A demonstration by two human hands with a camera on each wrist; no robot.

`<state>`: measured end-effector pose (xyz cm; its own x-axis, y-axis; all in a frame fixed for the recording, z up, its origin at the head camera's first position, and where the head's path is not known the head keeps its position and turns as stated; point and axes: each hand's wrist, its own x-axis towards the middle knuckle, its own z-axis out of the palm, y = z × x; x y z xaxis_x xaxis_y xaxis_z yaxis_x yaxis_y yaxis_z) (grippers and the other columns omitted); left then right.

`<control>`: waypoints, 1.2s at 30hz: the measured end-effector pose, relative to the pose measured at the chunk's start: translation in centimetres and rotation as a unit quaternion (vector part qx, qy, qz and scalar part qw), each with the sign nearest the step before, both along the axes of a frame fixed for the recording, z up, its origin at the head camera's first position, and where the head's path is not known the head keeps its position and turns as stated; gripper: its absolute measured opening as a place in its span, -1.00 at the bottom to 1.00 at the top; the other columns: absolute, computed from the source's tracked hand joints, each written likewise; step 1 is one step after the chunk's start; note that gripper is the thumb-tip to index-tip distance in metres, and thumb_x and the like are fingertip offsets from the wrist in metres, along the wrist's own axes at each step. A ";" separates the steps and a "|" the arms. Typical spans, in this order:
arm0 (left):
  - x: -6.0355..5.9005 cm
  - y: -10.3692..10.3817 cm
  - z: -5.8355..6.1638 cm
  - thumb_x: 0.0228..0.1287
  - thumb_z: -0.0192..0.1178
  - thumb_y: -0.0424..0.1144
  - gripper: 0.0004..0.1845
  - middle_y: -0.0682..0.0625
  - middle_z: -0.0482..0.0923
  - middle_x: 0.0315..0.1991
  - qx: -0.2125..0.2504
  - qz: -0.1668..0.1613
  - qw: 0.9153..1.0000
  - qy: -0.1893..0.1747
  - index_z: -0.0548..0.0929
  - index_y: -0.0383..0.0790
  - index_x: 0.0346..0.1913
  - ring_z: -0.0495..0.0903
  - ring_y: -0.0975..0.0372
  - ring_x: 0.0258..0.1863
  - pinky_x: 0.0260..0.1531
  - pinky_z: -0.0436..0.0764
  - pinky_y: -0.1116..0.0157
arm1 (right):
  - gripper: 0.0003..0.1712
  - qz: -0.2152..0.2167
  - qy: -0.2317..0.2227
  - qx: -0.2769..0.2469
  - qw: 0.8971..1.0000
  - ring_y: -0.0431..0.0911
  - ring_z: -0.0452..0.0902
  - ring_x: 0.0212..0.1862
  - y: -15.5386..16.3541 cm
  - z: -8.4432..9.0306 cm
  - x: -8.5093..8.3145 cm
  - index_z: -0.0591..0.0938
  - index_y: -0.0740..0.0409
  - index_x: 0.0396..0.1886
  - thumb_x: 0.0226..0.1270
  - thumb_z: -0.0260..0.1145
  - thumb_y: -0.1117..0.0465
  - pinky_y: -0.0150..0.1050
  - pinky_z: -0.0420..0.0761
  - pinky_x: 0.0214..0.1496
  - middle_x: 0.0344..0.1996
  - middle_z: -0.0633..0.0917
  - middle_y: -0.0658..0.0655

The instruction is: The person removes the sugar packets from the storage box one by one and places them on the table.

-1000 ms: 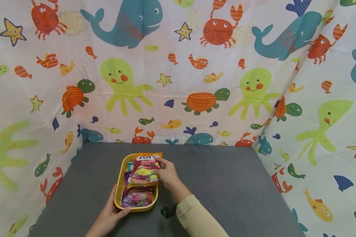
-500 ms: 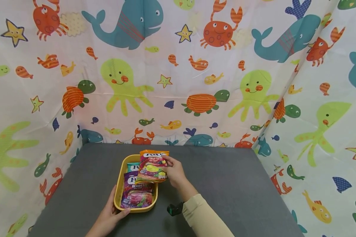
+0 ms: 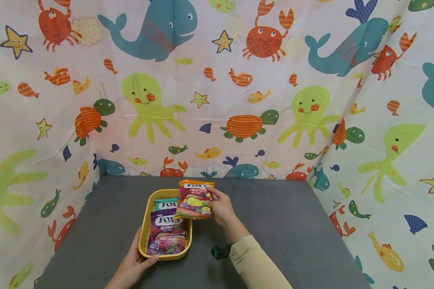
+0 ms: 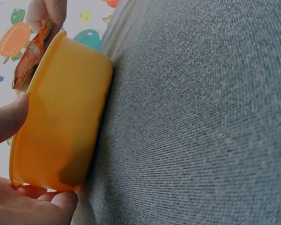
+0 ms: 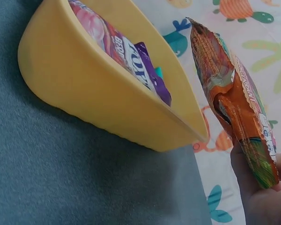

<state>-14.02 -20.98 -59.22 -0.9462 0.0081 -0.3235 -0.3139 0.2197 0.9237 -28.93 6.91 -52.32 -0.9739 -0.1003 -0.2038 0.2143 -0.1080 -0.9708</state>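
Between the thumb and fingers of my right hand is an orange-and-red FOX'S Fruits candy bag, pinched by its right edge. The bag overlaps the upper right rim of a yellow tub in the head view; the right wrist view shows it raised beside the tub, edge-on. My left hand grips the tub's near left corner, thumb at the rim and fingers against the outer wall. Inside the tub lie a purple FOX'S Berries candy bag and, partly under it, a teal FOX'S bag.
The tub stands on a dark grey cloth-covered table. A white curtain printed with sea animals hangs behind and along both sides. A small black device sits at the right wrist, by the cream sleeve.
My right hand has moved right and slightly away with the Fruits bag, uncovering more of the purple and teal bags. The left hand and tub have stayed put.
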 end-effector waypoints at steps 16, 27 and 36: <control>0.1 0.0 0.0 0.25 0.40 0.02 0.29 -0.31 -0.32 0.64 0.006 0.006 1.000 -0.002 -0.50 0.08 0.61 -0.05 -0.23 0.57 0.43 0.22 -0.15 | -0.41 -0.017 -0.017 0.015 1.000 0.11 0.55 0.24 2.1 0.1 -0.9 0.52 0.04 0.41 0.45 0.17 0.50 0.00 0.65 0.21 0.39 0.50 0.26; 0.1 -0.1 0.0 0.30 0.37 -0.02 0.27 -0.32 -0.33 0.63 0.011 -0.002 1.000 0.009 -0.51 0.07 0.61 -0.06 -0.22 0.57 0.42 0.25 -0.15 | -0.38 -0.037 -0.015 0.023 0.999 0.07 0.59 0.15 3.4 -0.3 -1.9 0.52 0.03 0.41 0.44 0.12 0.53 -0.13 0.72 -0.02 0.39 0.50 0.26; 0.0 0.0 0.0 0.28 0.39 -0.01 0.29 -0.32 -0.35 0.63 0.012 0.002 1.000 0.002 -0.52 0.08 0.61 -0.07 -0.23 0.57 0.43 0.22 -0.15 | -0.36 -0.046 -0.021 0.034 0.998 0.05 0.58 0.13 4.0 -0.2 -2.1 0.54 0.03 0.39 0.40 0.12 0.56 -0.23 0.68 -0.13 0.38 0.51 0.25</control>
